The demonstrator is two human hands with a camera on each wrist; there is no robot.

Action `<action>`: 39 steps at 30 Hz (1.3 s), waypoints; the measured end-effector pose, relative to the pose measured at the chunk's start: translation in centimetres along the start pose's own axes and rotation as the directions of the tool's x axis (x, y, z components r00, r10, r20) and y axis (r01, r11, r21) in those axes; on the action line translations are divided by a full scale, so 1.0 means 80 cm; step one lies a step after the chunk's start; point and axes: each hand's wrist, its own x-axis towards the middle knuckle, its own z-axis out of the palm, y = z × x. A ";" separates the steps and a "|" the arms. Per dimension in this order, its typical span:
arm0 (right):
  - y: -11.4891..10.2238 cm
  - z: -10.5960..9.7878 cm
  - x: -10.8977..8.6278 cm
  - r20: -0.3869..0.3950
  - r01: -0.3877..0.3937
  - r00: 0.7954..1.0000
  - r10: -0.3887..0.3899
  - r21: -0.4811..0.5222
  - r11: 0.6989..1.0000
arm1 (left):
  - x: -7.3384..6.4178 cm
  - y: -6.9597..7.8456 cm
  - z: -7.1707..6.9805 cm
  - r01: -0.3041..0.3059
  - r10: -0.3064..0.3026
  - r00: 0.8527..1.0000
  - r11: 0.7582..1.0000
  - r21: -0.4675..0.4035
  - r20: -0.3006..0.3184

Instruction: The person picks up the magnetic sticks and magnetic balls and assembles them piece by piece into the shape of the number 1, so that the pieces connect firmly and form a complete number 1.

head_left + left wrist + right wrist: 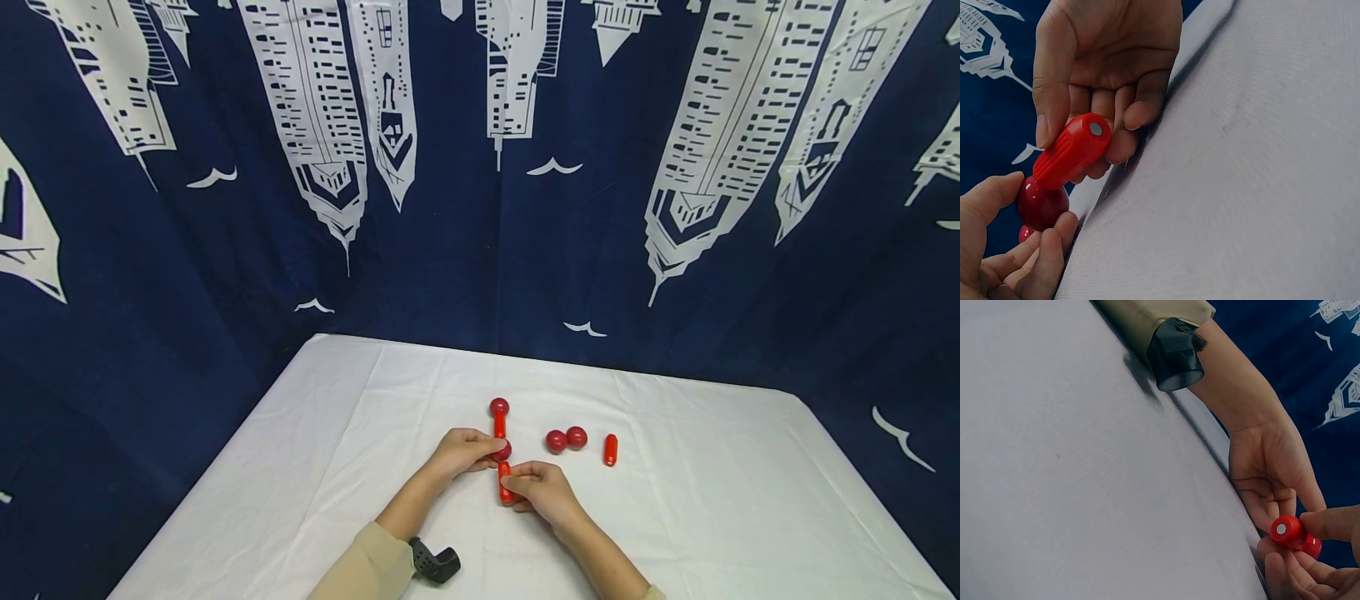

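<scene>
My left hand pinches a shiny dark red ball between thumb and fingers. From that ball a red rod runs away from me to another red ball, in one line. On the near side, my right hand pinches a second red rod with ribbed sides. One end of this rod meets the held ball in the left wrist view. Its other end, with a small grey disc, faces the camera. The right wrist view shows the rod end between the fingertips, hiding much of the ball.
Right of the hands, two red balls lie side by side, with a loose red rod farther right. All are on a white cloth-covered table. A black wrist mount sticks out by the left sleeve. Behind hangs a dark blue printed curtain.
</scene>
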 end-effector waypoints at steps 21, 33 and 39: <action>0.010 0.006 0.011 -0.041 -0.038 0.998 0.042 0.073 0.997 | -0.003 0.002 0.001 -0.045 0.045 0.999 0.999 0.013 0.019; 0.012 0.011 0.002 0.051 -0.114 0.993 0.108 0.127 0.985 | 0.000 -0.002 0.003 -0.025 0.026 0.999 0.999 0.031 -0.023; 0.020 0.011 0.006 0.060 -0.114 0.993 0.106 0.154 0.981 | -0.002 -0.001 0.003 -0.042 0.043 0.999 0.998 0.047 -0.020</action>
